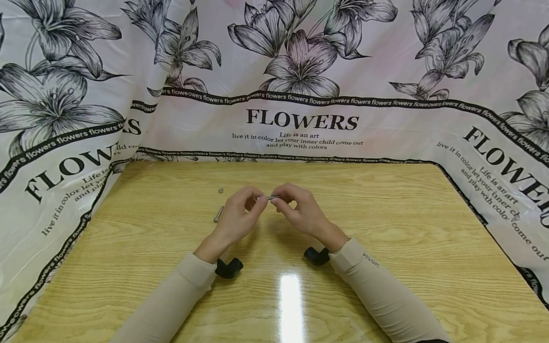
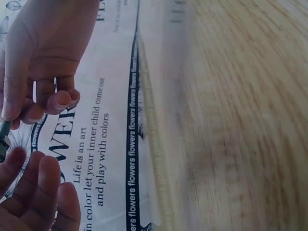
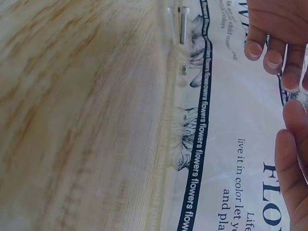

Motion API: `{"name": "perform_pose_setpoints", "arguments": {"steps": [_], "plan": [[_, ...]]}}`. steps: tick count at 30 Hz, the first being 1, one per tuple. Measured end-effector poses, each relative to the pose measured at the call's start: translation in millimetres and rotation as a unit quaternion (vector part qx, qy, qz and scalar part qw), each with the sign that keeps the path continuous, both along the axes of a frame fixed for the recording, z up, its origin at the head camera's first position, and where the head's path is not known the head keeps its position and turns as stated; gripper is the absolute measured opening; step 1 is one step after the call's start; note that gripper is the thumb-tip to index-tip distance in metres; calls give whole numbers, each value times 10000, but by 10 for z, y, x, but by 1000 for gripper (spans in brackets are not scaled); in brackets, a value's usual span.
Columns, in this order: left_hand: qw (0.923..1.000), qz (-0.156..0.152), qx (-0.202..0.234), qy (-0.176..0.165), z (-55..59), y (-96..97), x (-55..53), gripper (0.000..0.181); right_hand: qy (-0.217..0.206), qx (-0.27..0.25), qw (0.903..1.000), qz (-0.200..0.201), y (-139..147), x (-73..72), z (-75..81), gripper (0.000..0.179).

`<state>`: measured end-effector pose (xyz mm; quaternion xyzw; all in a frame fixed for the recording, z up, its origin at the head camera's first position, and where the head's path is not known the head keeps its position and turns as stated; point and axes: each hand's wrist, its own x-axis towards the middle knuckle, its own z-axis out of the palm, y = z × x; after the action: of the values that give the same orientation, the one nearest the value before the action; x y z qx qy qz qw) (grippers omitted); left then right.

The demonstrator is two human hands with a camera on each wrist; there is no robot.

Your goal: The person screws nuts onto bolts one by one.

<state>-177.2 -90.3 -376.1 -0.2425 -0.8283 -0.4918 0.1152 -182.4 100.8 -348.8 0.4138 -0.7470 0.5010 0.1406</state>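
Note:
Above the table, both hands meet at a thin metal bolt [image 1: 272,197]. The left hand [image 1: 242,214] pinches its left end, where the left wrist view shows a hexagonal nut [image 2: 4,144] at the left fingertips. From the other side, the right hand [image 1: 300,209] pinches the bolt's threaded shank [image 2: 6,127] between thumb and finger. The fingers cover much of the bolt, and the right wrist view does not show it. A second bolt [image 1: 218,214] lies on the table just left of the left hand, with a loose nut [image 1: 220,190] beyond it.
The wood-grain table [image 1: 407,228] is bordered at the back and sides by a flower-printed sheet [image 1: 300,128]. A black elbow-shaped piece [image 1: 229,268] sits at the left wrist, and a similar black piece [image 1: 316,256] at the right wrist.

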Motion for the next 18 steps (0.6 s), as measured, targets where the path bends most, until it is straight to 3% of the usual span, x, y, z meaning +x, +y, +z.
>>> {"name": "perform_pose_setpoints", "arguments": {"steps": [5, 10, 14, 18], "plan": [[9996, -109, 176, 212, -9, -1, -11, 24, -37, 38, 10000, -50, 8, 10, 0, 10], [9982, -204, 211, 530, -22, -1, -24, 16, -48, 66, 9999, -71, 10, 7, -7, 9], [9990, -134, 143, 390, -16, 2, -14, 7, -18, 48, 10000, -71, 14, 7, -9, 9], [9998, 17, -29, 200, -9, 3, -1, 14, 12, 59, 10000, -78, 16, 3, -13, 9]]}}
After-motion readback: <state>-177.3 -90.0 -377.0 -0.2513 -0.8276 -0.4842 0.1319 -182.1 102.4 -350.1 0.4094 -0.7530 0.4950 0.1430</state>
